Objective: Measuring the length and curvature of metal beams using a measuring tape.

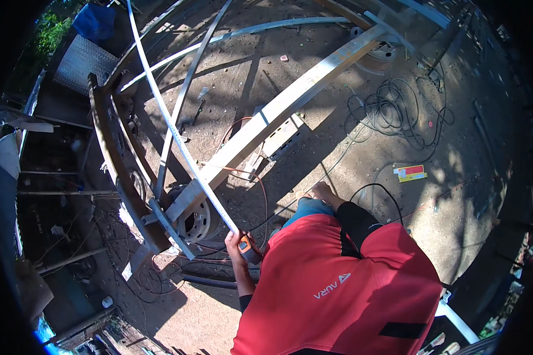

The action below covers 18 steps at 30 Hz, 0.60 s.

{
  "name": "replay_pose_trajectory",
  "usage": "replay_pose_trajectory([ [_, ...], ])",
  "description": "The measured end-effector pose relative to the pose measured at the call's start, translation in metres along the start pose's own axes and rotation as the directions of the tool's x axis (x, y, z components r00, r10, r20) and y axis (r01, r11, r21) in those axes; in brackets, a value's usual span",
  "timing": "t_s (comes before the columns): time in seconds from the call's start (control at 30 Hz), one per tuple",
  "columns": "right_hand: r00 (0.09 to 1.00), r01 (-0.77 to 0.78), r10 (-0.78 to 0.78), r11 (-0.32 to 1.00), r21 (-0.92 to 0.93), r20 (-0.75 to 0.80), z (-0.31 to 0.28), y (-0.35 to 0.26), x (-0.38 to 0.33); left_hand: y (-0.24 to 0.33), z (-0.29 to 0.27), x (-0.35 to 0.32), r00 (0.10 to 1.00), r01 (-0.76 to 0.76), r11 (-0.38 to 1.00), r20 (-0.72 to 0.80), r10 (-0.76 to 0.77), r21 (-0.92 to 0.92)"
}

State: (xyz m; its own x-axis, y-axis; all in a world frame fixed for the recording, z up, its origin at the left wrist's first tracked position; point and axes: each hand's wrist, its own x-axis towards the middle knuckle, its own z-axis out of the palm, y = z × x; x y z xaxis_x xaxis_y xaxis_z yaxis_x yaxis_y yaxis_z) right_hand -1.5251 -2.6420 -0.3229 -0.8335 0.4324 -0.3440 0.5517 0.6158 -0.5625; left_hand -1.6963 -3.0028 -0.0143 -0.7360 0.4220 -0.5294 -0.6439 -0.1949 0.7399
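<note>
My left hand (234, 247) is closed around an orange and black tape measure (248, 249), just left of my red shirt. From that hand a long, thin pale strip (186, 155) runs up and away to the far left. Whether it is the tape's blade, a metal bar, or the two together, I cannot tell. It crosses over the near end of a thick metal beam (290, 102). My right hand (321, 191) is near my knee in blue trousers (307, 208); its fingers are too dark and small to make out.
The beam's near end is above a white wheel rim (200, 223). A rusty curved frame (109, 154) stands left. Coiled cables (391, 112) lie on the dirt at right, near a red and yellow packet (410, 172). A perforated block (283, 137) sits beside the beam.
</note>
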Motion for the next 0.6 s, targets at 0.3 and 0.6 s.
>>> replay_pose_trajectory([
  [0.3,0.851,-0.525,0.415,0.676,0.517,0.322,-0.065,-0.057,-0.073,-0.024,-0.027,-0.030,1.000,0.018,1.000,-0.005,-0.018,0.020],
  [0.6,0.784,-0.620,0.526,0.642,0.451,0.329,-0.101,-0.017,-0.151,-0.067,-0.049,-0.029,0.996,-0.010,0.999,0.089,0.014,-0.053],
])
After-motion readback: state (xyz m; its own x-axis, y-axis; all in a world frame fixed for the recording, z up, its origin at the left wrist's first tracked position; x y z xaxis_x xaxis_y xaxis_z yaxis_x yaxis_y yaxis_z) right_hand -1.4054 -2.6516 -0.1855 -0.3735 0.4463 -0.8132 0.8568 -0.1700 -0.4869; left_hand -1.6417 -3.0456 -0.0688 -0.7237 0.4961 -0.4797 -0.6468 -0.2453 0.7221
